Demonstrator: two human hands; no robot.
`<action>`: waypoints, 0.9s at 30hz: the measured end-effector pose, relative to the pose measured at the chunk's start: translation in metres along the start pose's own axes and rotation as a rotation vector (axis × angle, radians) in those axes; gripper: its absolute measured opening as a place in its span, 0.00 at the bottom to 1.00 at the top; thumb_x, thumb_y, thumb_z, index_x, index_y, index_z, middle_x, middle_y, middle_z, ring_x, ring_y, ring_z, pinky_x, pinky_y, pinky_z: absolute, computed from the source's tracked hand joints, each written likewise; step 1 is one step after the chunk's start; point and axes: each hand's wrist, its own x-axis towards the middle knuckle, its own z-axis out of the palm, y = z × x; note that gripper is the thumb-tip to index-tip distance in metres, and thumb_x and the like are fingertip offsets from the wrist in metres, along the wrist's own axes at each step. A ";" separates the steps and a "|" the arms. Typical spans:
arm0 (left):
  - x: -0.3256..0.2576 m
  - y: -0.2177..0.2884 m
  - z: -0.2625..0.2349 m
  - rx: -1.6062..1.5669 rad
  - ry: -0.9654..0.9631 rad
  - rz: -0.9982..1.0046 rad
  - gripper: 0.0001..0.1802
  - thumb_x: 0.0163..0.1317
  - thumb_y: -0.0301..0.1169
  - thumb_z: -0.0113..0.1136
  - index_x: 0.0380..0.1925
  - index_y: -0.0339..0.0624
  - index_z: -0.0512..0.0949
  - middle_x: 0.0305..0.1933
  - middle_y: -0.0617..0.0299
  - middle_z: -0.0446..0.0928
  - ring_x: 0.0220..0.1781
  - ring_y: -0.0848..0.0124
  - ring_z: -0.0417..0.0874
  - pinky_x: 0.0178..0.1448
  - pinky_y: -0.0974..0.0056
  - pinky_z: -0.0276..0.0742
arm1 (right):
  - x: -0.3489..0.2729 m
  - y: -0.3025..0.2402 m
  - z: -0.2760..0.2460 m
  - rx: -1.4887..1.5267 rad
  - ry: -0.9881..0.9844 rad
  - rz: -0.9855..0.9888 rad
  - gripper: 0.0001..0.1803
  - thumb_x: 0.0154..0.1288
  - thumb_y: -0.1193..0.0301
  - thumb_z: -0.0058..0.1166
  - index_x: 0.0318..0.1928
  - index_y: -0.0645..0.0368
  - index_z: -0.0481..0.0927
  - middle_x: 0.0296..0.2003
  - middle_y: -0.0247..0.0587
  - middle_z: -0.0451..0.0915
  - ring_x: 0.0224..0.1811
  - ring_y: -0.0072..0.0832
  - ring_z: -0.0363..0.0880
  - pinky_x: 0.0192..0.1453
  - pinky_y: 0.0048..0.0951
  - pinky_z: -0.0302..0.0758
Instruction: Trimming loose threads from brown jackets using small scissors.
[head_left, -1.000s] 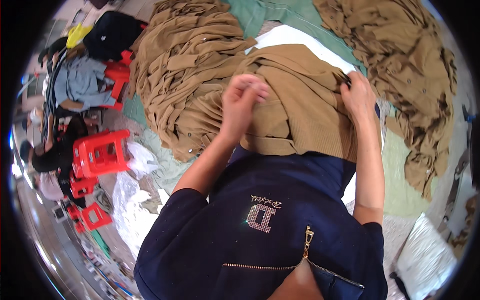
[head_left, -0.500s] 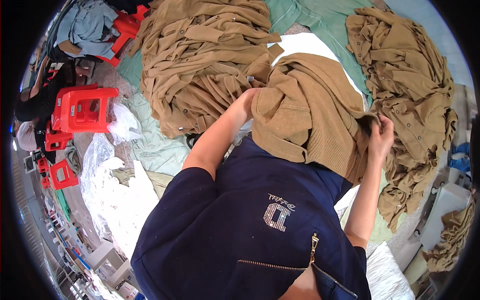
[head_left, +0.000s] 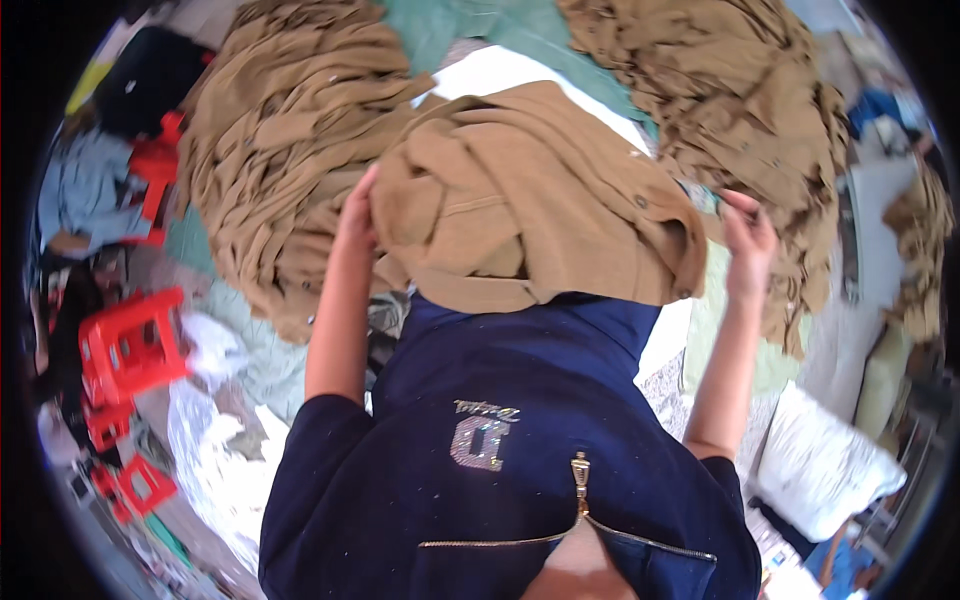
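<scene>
Where my thighs make a lap under a navy fabric top (head_left: 560,400) with gold zips and a glittering studded motif, a soft brown knitted garment (head_left: 560,200) lies bunched in a broad, rounded heap. Its surface is matte and finely knitted, with deep curving folds across the middle and a flat band along the edge nearest my body. Small dark round buttons (head_left: 640,201) sit toward its right side, where the edge curls into a loose, shadowed opening. My left hand (head_left: 358,215) is against the garment's left edge, the cloth partly covering the fingers, so I cannot make out how firmly they grip. My right hand (head_left: 748,235) is just beyond the right edge, apart from the knit, with its fingers bent inward; a small, blurred greenish thing (head_left: 703,198) shows beside the fingertips, and whether I am pinching it is unclear. The garment therefore lies between my two hands, touching the left and near the right. Beyond it, a smooth white sheet (head_left: 500,65) meets a thin green cloth (head_left: 470,25). A crumpled left pile of brown knitwear (head_left: 290,170) rises close by the left hand, and a looser right pile of buttoned brown knitwear (head_left: 740,110) spreads beyond the right.
</scene>
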 end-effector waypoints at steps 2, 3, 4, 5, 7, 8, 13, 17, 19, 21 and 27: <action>-0.003 0.012 -0.039 0.048 -0.025 0.065 0.24 0.70 0.41 0.49 0.57 0.33 0.72 0.57 0.49 0.77 0.57 0.57 0.80 0.63 0.51 0.76 | -0.007 -0.002 0.029 -0.182 -0.132 -0.052 0.11 0.64 0.78 0.56 0.46 0.59 0.81 0.34 0.21 0.74 0.36 0.11 0.68 0.40 0.15 0.67; -0.004 0.010 -0.046 0.102 0.012 0.079 0.24 0.71 0.40 0.47 0.58 0.31 0.72 0.57 0.48 0.77 0.58 0.57 0.80 0.64 0.51 0.75 | -0.009 -0.005 0.044 -0.315 -0.177 -0.232 0.11 0.61 0.77 0.57 0.45 0.59 0.81 0.35 0.27 0.75 0.35 0.16 0.72 0.40 0.18 0.70; -0.002 0.001 -0.033 0.175 0.053 0.065 0.24 0.72 0.39 0.46 0.57 0.30 0.72 0.58 0.47 0.77 0.59 0.56 0.79 0.64 0.51 0.75 | -0.010 -0.008 0.057 -0.459 -0.217 -0.407 0.12 0.57 0.77 0.59 0.43 0.60 0.80 0.37 0.33 0.76 0.35 0.22 0.75 0.40 0.21 0.73; -0.004 -0.006 -0.022 0.251 0.095 0.064 0.23 0.72 0.38 0.44 0.57 0.30 0.72 0.59 0.47 0.76 0.60 0.56 0.78 0.64 0.51 0.74 | -0.011 -0.011 0.069 -0.637 -0.182 -0.597 0.14 0.53 0.76 0.60 0.43 0.60 0.79 0.39 0.41 0.76 0.36 0.35 0.78 0.41 0.28 0.77; -0.010 -0.015 -0.024 0.241 0.106 -0.045 0.22 0.71 0.37 0.46 0.56 0.33 0.74 0.57 0.50 0.78 0.57 0.59 0.80 0.61 0.52 0.78 | -0.012 -0.012 0.088 -0.883 -0.301 -0.595 0.15 0.49 0.76 0.58 0.40 0.56 0.78 0.45 0.43 0.76 0.46 0.43 0.77 0.45 0.39 0.78; -0.011 -0.021 -0.021 0.333 0.150 -0.064 0.21 0.71 0.38 0.47 0.56 0.34 0.75 0.56 0.51 0.79 0.56 0.60 0.81 0.59 0.53 0.79 | -0.013 -0.002 0.094 -0.909 -0.290 -0.584 0.15 0.46 0.77 0.56 0.39 0.56 0.77 0.43 0.43 0.75 0.47 0.43 0.75 0.46 0.40 0.77; -0.021 -0.035 -0.060 0.306 0.106 0.118 0.20 0.69 0.35 0.47 0.56 0.36 0.75 0.51 0.53 0.81 0.50 0.59 0.84 0.51 0.54 0.83 | -0.007 0.038 0.100 -0.860 -0.197 -0.537 0.12 0.47 0.76 0.56 0.36 0.58 0.76 0.36 0.45 0.77 0.45 0.44 0.77 0.50 0.41 0.76; -0.052 -0.012 -0.043 0.530 0.216 -0.043 0.23 0.66 0.39 0.46 0.52 0.34 0.77 0.45 0.54 0.82 0.41 0.58 0.85 0.37 0.53 0.83 | -0.012 0.037 0.073 -0.694 -0.196 -0.161 0.17 0.55 0.71 0.55 0.47 0.59 0.78 0.42 0.52 0.81 0.47 0.47 0.79 0.51 0.38 0.76; -0.052 -0.008 -0.025 0.632 0.214 -0.191 0.21 0.67 0.38 0.46 0.49 0.36 0.79 0.45 0.56 0.83 0.41 0.61 0.85 0.39 0.56 0.83 | -0.009 0.033 0.065 -0.600 -0.202 -0.003 0.20 0.57 0.71 0.56 0.51 0.61 0.77 0.42 0.53 0.82 0.46 0.42 0.82 0.51 0.36 0.77; -0.046 -0.032 0.002 0.506 0.133 0.007 0.16 0.66 0.35 0.50 0.47 0.38 0.80 0.42 0.61 0.84 0.39 0.71 0.85 0.43 0.68 0.82 | -0.001 0.044 0.064 -0.487 -0.204 -0.061 0.20 0.59 0.67 0.58 0.50 0.63 0.78 0.40 0.51 0.83 0.42 0.37 0.82 0.49 0.33 0.77; -0.016 -0.025 -0.038 0.318 0.278 0.076 0.14 0.66 0.31 0.52 0.45 0.36 0.81 0.42 0.59 0.84 0.40 0.69 0.86 0.42 0.64 0.83 | 0.020 0.039 0.074 -0.511 -0.302 -0.045 0.17 0.63 0.63 0.55 0.43 0.66 0.79 0.34 0.52 0.82 0.38 0.35 0.81 0.46 0.31 0.74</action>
